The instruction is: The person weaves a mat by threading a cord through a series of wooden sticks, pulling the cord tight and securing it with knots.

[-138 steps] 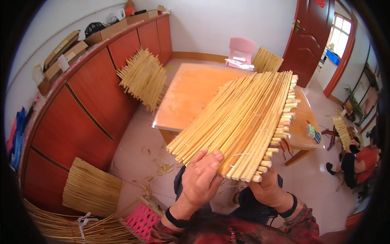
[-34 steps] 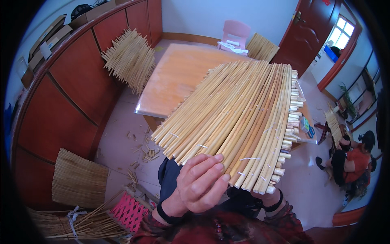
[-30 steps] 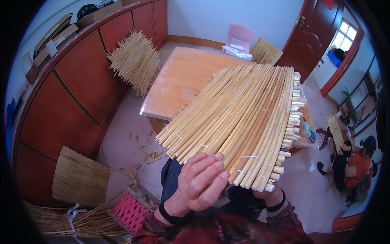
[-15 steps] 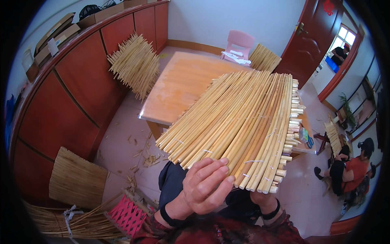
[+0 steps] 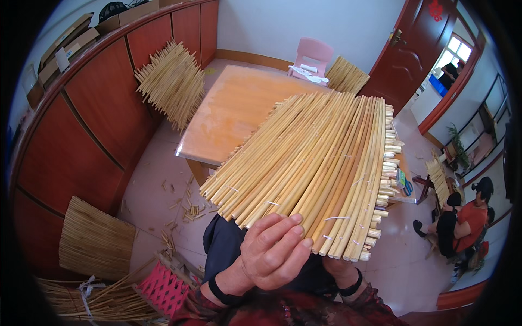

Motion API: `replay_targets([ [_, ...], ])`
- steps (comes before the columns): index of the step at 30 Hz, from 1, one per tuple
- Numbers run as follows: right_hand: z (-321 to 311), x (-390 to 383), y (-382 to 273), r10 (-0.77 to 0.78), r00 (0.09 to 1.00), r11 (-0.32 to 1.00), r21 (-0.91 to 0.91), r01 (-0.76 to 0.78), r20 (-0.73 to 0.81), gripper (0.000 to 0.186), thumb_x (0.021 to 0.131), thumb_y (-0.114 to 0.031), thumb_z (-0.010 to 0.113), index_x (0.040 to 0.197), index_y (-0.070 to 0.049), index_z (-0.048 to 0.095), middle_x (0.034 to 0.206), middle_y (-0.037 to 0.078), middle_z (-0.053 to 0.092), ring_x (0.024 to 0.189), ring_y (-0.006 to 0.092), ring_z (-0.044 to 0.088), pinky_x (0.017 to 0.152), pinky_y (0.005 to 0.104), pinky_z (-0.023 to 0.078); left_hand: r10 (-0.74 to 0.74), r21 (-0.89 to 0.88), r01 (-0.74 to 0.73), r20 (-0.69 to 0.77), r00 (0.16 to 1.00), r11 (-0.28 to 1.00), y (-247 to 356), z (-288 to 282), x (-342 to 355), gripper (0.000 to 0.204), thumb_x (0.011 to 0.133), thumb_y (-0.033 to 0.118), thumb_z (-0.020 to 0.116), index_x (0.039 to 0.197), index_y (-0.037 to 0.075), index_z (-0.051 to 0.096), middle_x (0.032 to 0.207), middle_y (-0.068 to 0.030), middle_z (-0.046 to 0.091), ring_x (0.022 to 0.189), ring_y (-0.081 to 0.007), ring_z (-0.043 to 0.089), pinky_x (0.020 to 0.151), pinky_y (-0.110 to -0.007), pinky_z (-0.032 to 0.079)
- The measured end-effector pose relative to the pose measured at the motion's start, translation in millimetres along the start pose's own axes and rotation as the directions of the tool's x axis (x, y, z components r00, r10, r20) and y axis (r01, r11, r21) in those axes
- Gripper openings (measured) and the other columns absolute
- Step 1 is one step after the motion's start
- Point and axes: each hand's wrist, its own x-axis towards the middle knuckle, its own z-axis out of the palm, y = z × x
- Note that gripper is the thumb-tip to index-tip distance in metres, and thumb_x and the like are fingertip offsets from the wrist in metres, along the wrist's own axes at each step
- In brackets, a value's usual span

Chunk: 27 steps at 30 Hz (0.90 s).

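Observation:
A mat of straight tan reed stalks (image 5: 304,157), tied across with short white threads, fans out before me. Its far part rests over the wooden table, while the near edge juts out above my lap. My left hand (image 5: 274,251) grips that near edge, with its fingers bent over the stalk ends and its thumb out of sight. Under the near right corner is my right hand (image 5: 338,267); the mat hides its fingers. More cut stalk ends (image 5: 389,185) stick out below the mat along its right side.
The orange-brown table (image 5: 234,108) stands ahead, with a pink chair (image 5: 312,57) behind it. Reed bundles lean on red cabinets (image 5: 103,108). Cut scraps (image 5: 190,209) litter the floor at left, near a pink woven stool (image 5: 163,285). At right sits a person in red (image 5: 470,220).
The whole view has shifted a little, so the room appears farther left. Both hands keep their places at the mat's near edge.

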Motion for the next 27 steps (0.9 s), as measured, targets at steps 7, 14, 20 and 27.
replay_targets([
  [7,1,2,7,0.134,0.991,0.987,0.081,-0.136,0.026,0.034,0.079,-0.001,0.058,0.113,-0.002,0.053,0.105,0.008,0.059,0.096,0.0208,0.058,0.081,0.0323,0.047,-0.020,-0.022,0.020,0.009,1.000,1.000,3,1,-3,0.022,0.072,0.005,0.063,0.092,0.000,0.058,0.096,-0.0128,0.055,0.089,-0.0300,0.060,0.068,-0.037,0.051],
  [14,-7,1,2,0.210,0.977,0.972,0.099,-0.212,0.035,0.033,0.079,-0.002,0.058,0.112,-0.002,0.053,0.104,0.008,0.059,0.095,0.0205,0.058,0.080,0.0323,0.047,-0.020,-0.072,0.025,0.064,0.998,0.997,4,-5,-2,0.019,0.069,0.001,0.062,0.088,-0.001,0.056,0.095,-0.0155,0.055,0.086,-0.0319,0.060,0.065,-0.041,0.052],
  [20,-12,-4,2,0.261,0.965,0.960,0.099,-0.262,0.030,0.032,0.079,-0.002,0.059,0.111,-0.002,0.053,0.103,0.008,0.059,0.094,0.0202,0.058,0.079,0.0323,0.048,-0.026,-0.065,0.031,0.079,0.997,0.997,4,-8,-7,0.018,0.070,0.008,0.064,0.087,0.002,0.060,0.091,-0.0104,0.055,0.087,-0.0279,0.060,0.067,-0.036,0.049],
  [27,-15,-10,2,0.306,0.952,0.945,0.109,-0.307,0.023,0.031,0.080,-0.002,0.059,0.111,-0.002,0.054,0.102,0.008,0.059,0.093,0.0199,0.058,0.079,0.0323,0.048,-0.040,-0.078,0.046,0.078,0.996,0.996,6,-8,-11,0.018,0.071,0.008,0.063,0.088,0.003,0.059,0.091,-0.0095,0.054,0.087,-0.0271,0.059,0.069,-0.037,0.049],
])
